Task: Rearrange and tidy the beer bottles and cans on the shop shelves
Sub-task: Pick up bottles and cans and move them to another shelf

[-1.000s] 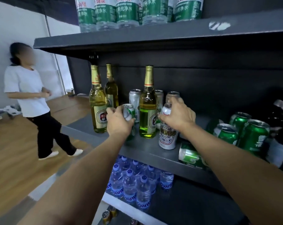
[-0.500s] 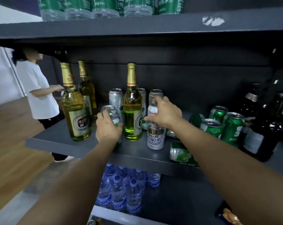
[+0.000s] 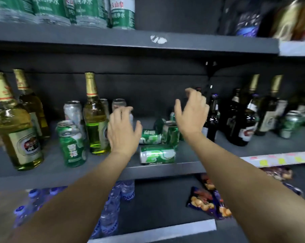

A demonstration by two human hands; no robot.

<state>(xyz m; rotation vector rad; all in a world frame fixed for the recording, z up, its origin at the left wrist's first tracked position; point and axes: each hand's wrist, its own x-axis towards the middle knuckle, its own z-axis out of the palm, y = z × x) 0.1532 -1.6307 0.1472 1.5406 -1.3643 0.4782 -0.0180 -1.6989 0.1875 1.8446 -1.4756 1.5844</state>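
The middle shelf (image 3: pixel 95 176) carried the beer stock. Three pale green bottles with gold foil necks stood upright: one at the front left (image 3: pixel 15 130), one just behind it (image 3: pixel 31 109), and one nearer the centre (image 3: pixel 95 118). Two upright green cans (image 3: pixel 72 144) stood one behind the other between the front-left bottle and the centre bottle. At least three silver cans (image 3: pixel 73 111) stood in the back row, partly hidden. Two green cans lay on their sides: one near the shelf's front edge (image 3: pixel 157 154), one just behind it (image 3: pixel 150 136). One more green can (image 3: pixel 171 132) stood upright beside them. Several dark bottles (image 3: pixel 242 123) stood to the right; blur prevented an exact count.

The left hand (image 3: pixel 123 130) hovered with fingers spread, in front of the silver cans and just right of the centre bottle, gripping nothing. The right hand (image 3: pixel 192 113) was raised, with fingers spread and loosely curved, in front of the leftmost dark bottle, holding nothing.

Bare shelf surface lay between the silver cans and the dark bottles, at the back behind the fallen cans. A bare strip also ran along the front edge on the left.
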